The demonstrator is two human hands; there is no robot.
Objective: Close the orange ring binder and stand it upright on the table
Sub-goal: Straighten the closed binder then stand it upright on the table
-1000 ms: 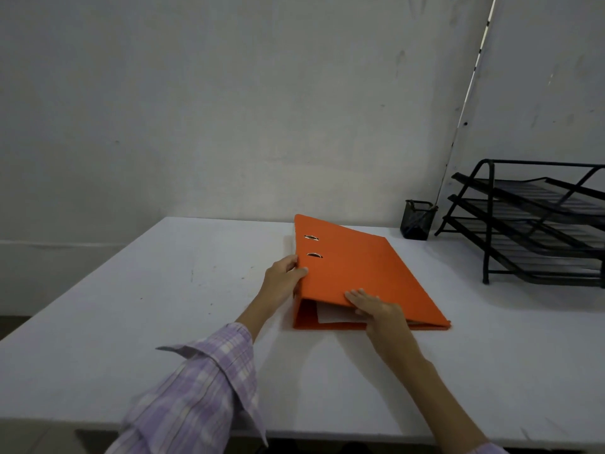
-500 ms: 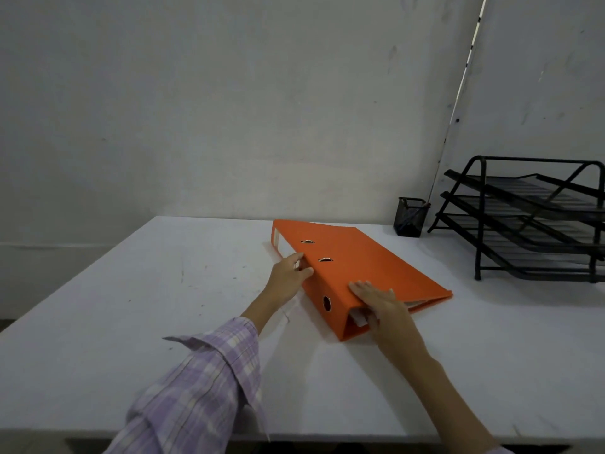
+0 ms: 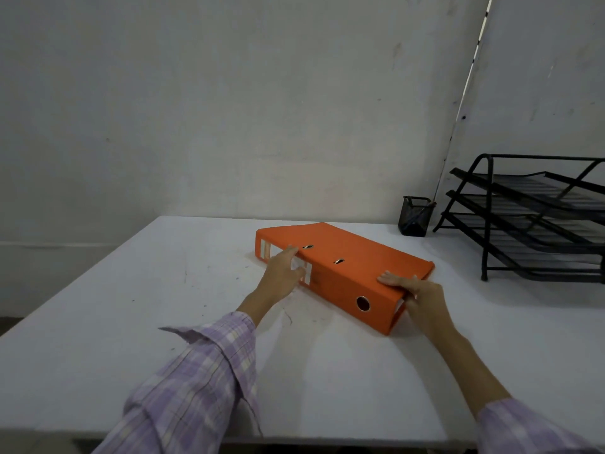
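The orange ring binder (image 3: 357, 253) lies flat and closed on the white table (image 3: 163, 290), its spine with a white label and a round finger hole turned toward me. My left hand (image 3: 283, 273) rests against the spine near the label, fingers spread over its upper edge. My right hand (image 3: 415, 294) grips the binder's near corner, fingers on the top cover and thumb at the end where white paper edges show.
A black mesh pen cup (image 3: 415, 216) stands at the back of the table. A black three-tier letter tray (image 3: 537, 217) fills the right rear. A grey wall runs behind the table. The table's front edge is close to me.
The cover has come down flat. The binder has turned so its spine faces me more squarely. Both hands stayed on it, the right shifting to the near corner.
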